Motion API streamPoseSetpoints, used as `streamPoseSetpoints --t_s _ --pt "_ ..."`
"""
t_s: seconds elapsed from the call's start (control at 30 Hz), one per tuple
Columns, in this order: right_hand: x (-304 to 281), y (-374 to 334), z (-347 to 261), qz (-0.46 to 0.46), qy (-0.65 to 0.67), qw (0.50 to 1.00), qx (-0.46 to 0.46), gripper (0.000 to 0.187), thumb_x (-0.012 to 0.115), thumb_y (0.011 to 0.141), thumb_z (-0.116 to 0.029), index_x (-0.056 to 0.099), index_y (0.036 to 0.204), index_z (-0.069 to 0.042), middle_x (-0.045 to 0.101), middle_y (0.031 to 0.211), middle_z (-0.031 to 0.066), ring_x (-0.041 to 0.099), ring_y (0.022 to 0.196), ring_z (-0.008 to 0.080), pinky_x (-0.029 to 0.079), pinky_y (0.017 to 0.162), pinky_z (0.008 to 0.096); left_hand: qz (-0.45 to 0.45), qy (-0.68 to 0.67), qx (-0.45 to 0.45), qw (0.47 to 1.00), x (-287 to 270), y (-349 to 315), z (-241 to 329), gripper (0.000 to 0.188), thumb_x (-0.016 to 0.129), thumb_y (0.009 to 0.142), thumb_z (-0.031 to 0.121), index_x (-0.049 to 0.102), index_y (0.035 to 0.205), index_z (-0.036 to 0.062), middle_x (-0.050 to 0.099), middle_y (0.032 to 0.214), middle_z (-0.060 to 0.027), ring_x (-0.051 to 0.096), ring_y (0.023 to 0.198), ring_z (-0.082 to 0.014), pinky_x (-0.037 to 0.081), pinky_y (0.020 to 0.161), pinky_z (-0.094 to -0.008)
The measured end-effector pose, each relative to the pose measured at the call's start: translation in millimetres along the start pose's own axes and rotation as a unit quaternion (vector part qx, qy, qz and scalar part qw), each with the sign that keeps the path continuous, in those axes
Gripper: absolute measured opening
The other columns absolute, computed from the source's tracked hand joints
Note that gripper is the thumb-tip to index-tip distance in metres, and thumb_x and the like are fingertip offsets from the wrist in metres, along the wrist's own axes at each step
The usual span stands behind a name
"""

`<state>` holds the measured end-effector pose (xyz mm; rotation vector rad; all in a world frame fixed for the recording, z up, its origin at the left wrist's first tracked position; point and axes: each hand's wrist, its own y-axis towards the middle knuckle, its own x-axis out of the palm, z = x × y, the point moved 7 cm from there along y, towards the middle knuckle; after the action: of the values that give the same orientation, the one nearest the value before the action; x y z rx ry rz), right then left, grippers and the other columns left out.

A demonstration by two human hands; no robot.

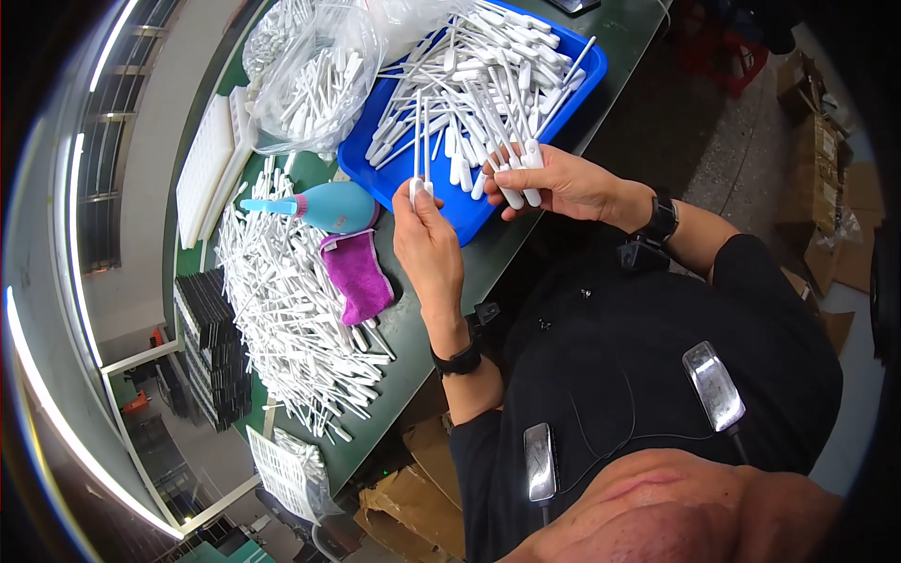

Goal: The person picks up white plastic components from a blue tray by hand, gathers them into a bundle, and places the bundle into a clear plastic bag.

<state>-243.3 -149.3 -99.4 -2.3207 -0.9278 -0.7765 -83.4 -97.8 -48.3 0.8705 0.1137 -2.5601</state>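
My left hand [429,239] is closed on a couple of slim white plastic sticks with thick ends [421,155]; their thin shafts point away from me. To its right, my right hand [577,185] grips a small bunch of similar white sticks [531,158], thick ends towards me and shafts fanned over the tray. Both hands are at the near edge of a blue plastic tray [457,214]. Inside that tray lies a loose heap of the same white sticks [469,66].
Left of the tray, a blue blower bulb [336,207] and a purple cloth [358,278] lie by a large pile of white sticks [291,319]. Behind are a clear bag of sticks [324,89] and white foam blocks [208,164]. Black stacked trays [211,347] stand at the left edge.
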Motion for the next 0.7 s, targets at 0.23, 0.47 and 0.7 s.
streamPoseSetpoints --t_s 0.23,0.47,0.7 --pt "-0.1 15.8 7.6 0.020 0.069 0.997 -0.036 0.032 0.063 0.094 -0.018 0.057 0.122 -0.004 0.064 0.112 0.0047 0.062 0.102 0.0136 0.054 0.087 0.0324 0.020 0.163 0.157 0.974 43.8 -25.8 50.6 0.036 0.046 0.096 0.011 0.049 0.128 -0.0063 0.059 0.112 -0.0185 0.063 0.088 -0.0304 0.053 0.069 -0.0368" --pt "-14.5 18.7 8.4 0.030 0.177 0.984 0.000 0.026 0.063 0.094 -0.020 0.060 0.117 -0.008 0.064 0.108 0.0017 0.063 0.098 0.0135 0.055 0.084 0.0346 0.072 0.231 0.243 0.939 59.6 -23.4 60.9 0.038 0.053 0.093 0.011 0.050 0.129 -0.0040 0.047 0.130 -0.0231 0.059 0.098 -0.0363 0.052 0.075 -0.0387" --pt "-24.2 10.1 -18.8 0.019 0.159 0.986 -0.045 0.027 0.058 0.096 -0.021 0.057 0.120 -0.007 0.063 0.109 0.0046 0.063 0.101 0.0169 0.057 0.085 0.0392 0.027 0.048 0.166 0.985 6.1 19.1 38.1 0.037 0.060 0.090 0.019 0.056 0.119 -0.0036 0.056 0.118 -0.0215 0.062 0.092 -0.0338 0.052 0.074 -0.0396"
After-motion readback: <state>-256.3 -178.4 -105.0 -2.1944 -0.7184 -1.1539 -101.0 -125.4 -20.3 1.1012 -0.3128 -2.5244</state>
